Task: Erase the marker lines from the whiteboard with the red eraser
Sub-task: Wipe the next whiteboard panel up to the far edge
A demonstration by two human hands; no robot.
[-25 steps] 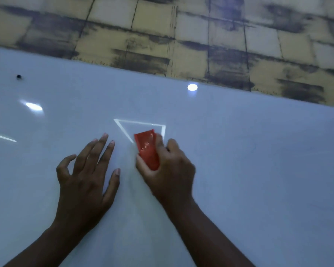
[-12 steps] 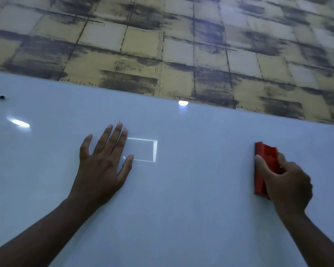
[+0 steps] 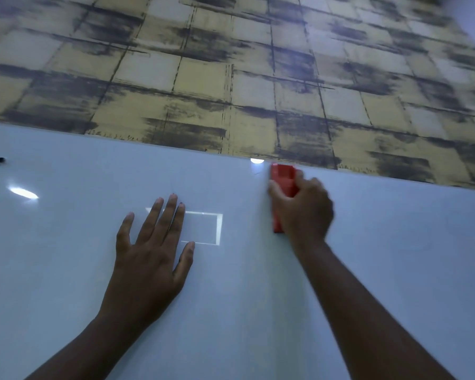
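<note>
Two bare hands work on a glossy white whiteboard (image 3: 395, 270) that fills the lower part of the head view. The left hand (image 3: 148, 259) lies flat on the board, fingers straight and slightly spread, holding nothing. Its fingers cover the left part of a bright rectangular reflection (image 3: 206, 229), so only the top, right and part of the bottom edge of that outline show.

The right hand (image 3: 305, 209) is curled round a red rectangular eraser (image 3: 283, 176), gripping it with the thumb on the left side and the fingers over its right side. This eraser stands upright against the board, its top end reaching the board's upper edge, just beside a small round glare spot (image 3: 257, 161). The hand hides much of the eraser's middle and right side, and both are smeared by motion blur. Marker lines are too faint to make out anywhere on the board.

Above the board runs a yellow-and-grey block-patterned wall (image 3: 231, 78). A small dark dot (image 3: 1, 160) sits on the board at far left, near an oval glare patch (image 3: 22, 193).
</note>
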